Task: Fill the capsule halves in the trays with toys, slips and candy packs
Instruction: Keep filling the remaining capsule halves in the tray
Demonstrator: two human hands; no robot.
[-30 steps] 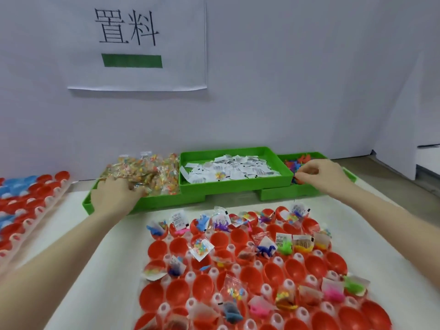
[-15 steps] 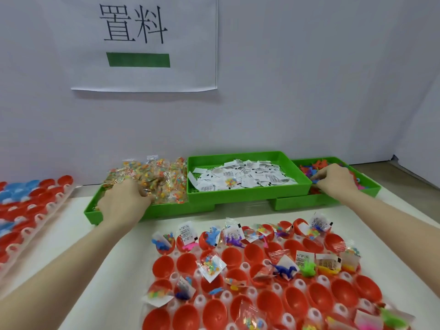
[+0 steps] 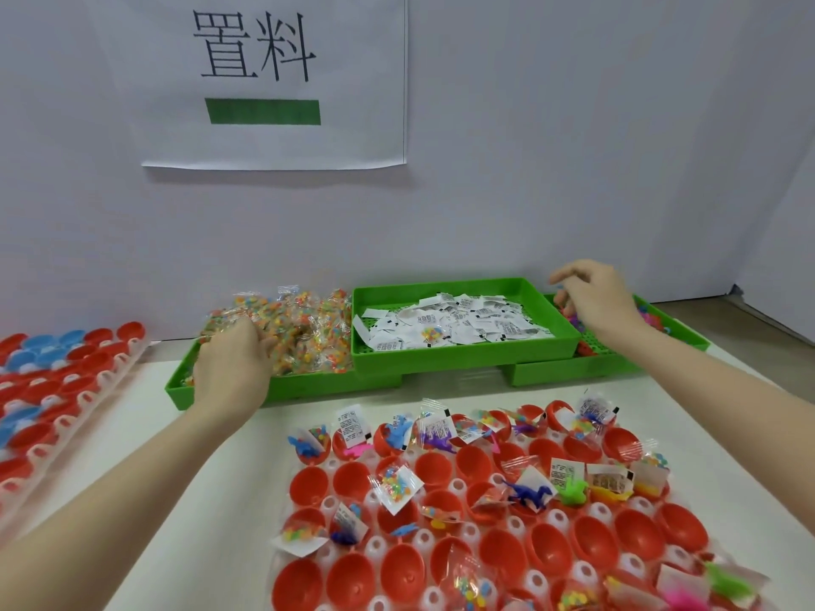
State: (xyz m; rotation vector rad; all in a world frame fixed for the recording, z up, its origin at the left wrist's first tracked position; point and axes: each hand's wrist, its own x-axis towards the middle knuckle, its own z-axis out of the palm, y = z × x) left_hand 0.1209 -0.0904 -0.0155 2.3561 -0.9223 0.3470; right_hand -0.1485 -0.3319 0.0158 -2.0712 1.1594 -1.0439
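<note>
- L hand was down on the heap of clear crinkly candy packs w/ coloured sweets in the left green plastic bin; fingers buried in the pile, so can't tell if it had a pack or how many.
- R hand hung over the right green plastic bin of small coloured plastic toys, fingers curled and pinched together; sth small and blue seemed to show at the fingertips, but too small to say what.
- White printed paper slips sat untouched in the raised middle green bin, betw. the two hands.
- Clear moulded tray of red plastic capsule halves lay near edge, in front of bins: back rows mostly loaded w/ toy + slip + candy, many front cups bare.
- Second tray of red and blue capsule halves sat far left, apart.
- Judgement, step = pick stock from the bins:
  - take one pack per pinch, the film packs prob. cling together
  - pinch toy by the body, not a thin limb
  - drop into bare cups row by row, so none gets doubled
  - seat slips flat; several stood proud of the rims and could foul closing.
</note>
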